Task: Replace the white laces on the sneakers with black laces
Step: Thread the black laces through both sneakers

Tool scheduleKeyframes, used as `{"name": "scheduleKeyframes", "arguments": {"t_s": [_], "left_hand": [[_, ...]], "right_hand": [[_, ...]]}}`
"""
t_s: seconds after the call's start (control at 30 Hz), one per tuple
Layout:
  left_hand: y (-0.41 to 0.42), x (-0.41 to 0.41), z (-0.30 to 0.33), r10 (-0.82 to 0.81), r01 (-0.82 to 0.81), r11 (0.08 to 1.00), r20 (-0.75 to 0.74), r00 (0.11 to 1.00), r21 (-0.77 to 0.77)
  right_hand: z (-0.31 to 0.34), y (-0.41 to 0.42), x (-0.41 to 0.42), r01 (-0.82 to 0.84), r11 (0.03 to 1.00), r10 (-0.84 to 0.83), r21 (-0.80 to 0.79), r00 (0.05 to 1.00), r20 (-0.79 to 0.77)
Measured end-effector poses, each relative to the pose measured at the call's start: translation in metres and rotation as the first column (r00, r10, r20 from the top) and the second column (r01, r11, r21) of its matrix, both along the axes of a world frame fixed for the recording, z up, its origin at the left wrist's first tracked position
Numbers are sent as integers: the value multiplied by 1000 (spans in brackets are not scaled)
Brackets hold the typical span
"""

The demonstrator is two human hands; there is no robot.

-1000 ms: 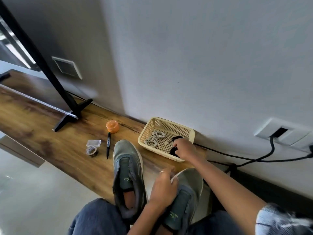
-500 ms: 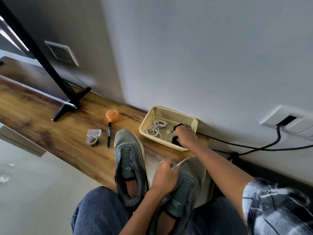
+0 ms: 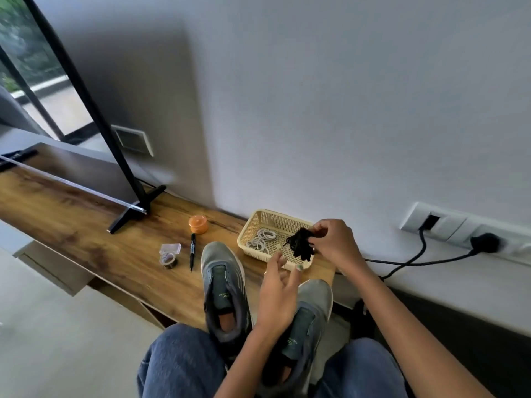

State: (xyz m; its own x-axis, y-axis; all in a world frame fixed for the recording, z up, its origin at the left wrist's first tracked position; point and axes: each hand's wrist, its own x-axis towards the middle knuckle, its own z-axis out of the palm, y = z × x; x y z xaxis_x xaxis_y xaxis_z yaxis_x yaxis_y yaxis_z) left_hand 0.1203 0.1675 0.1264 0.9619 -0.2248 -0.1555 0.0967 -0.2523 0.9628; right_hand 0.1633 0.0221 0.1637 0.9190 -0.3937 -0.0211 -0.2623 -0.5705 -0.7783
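Above the basket, right hand pinches black laces; left hand spread, empty

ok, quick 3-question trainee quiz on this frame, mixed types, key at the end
1. True or false: the right hand holds the bundle of black laces above the basket.
2. What lies in the basket to the left of the black laces?
A) coiled white laces
B) a black marker
C) an orange jar
3. Fill in: the left hand is ____, fingers spread above the right sneaker, holding nothing.

Key: 1 true; 2 A, the white laces; 3 open.
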Motion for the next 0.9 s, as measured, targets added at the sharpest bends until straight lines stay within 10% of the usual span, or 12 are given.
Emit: {"name": "scheduleKeyframes", "arguments": {"t_s": [0.43, 0.9], "left_hand": [[38, -75, 52, 103, -147, 919, -137, 985, -367], [45, -90, 63, 122, -254, 862, -306, 944, -439]], "right_hand": [[30, 43, -139, -34, 932, 2, 360, 996, 90], [48, 32, -180, -135, 946, 138, 293, 990, 12]]}}
